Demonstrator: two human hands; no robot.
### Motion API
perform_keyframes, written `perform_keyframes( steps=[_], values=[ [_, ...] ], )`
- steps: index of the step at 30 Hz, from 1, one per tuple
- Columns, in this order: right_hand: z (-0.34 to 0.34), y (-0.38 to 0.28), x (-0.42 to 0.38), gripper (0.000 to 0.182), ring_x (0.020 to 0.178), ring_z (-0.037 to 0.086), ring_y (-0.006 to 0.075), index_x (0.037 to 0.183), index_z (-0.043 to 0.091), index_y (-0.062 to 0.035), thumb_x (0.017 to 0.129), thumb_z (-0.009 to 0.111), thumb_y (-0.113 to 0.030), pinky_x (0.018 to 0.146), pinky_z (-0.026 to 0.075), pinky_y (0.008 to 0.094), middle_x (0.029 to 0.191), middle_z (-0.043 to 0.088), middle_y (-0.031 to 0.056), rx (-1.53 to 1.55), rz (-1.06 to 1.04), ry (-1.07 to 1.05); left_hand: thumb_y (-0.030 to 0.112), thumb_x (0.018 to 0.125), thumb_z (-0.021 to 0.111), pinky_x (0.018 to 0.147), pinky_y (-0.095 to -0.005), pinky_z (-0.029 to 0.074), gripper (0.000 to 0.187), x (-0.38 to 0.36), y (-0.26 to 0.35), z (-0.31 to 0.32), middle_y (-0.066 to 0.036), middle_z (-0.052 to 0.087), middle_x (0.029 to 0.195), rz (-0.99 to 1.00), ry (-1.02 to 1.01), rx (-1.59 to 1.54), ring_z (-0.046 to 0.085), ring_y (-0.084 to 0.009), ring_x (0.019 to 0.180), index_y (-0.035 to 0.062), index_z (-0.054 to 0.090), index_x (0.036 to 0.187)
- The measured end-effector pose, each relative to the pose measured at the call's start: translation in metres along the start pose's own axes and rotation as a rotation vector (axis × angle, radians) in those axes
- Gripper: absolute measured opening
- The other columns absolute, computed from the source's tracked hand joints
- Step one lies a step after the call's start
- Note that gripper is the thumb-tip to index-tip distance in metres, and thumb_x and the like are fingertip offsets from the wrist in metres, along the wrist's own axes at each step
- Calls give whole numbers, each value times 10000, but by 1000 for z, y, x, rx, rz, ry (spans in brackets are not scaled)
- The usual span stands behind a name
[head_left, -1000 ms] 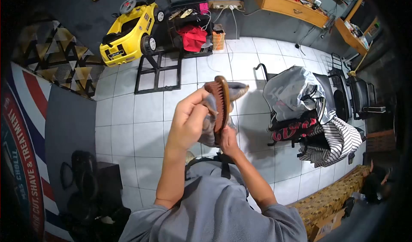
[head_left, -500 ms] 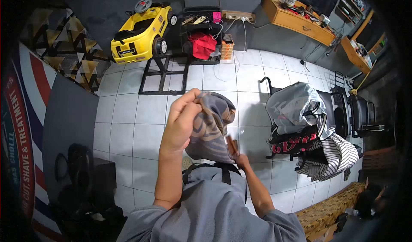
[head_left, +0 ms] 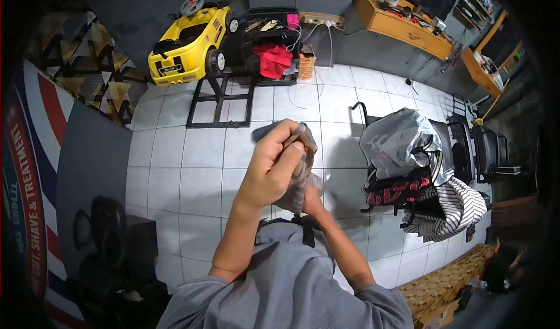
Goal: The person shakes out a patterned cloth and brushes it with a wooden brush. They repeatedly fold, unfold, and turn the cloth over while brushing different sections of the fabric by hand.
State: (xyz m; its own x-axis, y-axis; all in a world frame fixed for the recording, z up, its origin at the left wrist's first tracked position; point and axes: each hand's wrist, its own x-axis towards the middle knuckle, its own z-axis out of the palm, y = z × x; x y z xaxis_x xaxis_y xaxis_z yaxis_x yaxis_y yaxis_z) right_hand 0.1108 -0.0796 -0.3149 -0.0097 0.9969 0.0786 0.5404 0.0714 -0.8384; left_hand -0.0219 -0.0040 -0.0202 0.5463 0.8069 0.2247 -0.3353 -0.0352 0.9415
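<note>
A grey-and-brown patterned cloth (head_left: pixel 304 166) hangs bunched in front of my chest, its full shape hidden by folds and by my hands. My left hand (head_left: pixel 274 169) grips its upper edge, thumb pressed against the curled fingers. Lower down, my right hand (head_left: pixel 312 201) is at the cloth's lower right side. Its fingers look closed on the fabric, though they are partly hidden and a little blurred.
To the right, a black chair holds a clear plastic cover (head_left: pixel 402 142) and a striped cape (head_left: pixel 458 212). A yellow toy car (head_left: pixel 189 46) is above a black metal frame (head_left: pixel 219 122). Farther back are a cluttered cart (head_left: pixel 274 34) and a wooden drawer shelf (head_left: pixel 408 32). A person (head_left: pixel 503 268) is at lower right.
My left hand has moved right and turned over with the cloth, which is now more bunched and narrower. My right hand has shifted up and left, closer to my left hand.
</note>
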Motion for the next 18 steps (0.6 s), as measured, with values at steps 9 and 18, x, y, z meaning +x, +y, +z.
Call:
perform_keyframes(
  steps=[9,18],
  values=[
    [21,126,-97,492,937,600,398,931,647,2,927,320,-366,807,464,483,968,627,242,-440,637,-500,52,914,414,714,-205,438,129,-10,20,-8,-50,581,852,110,204,-182,533,-56,776,-10,506,980],
    [-70,-60,-8,465,419,279,76,751,405,-154,924,336,-581,388,241,232,554,318,-60,1141,705,54,82,937,448,652,-190,391,110,-11,-6,-19,19,524,799,-91,181,265,449,-26,731,-3,510,971]
  ],
)
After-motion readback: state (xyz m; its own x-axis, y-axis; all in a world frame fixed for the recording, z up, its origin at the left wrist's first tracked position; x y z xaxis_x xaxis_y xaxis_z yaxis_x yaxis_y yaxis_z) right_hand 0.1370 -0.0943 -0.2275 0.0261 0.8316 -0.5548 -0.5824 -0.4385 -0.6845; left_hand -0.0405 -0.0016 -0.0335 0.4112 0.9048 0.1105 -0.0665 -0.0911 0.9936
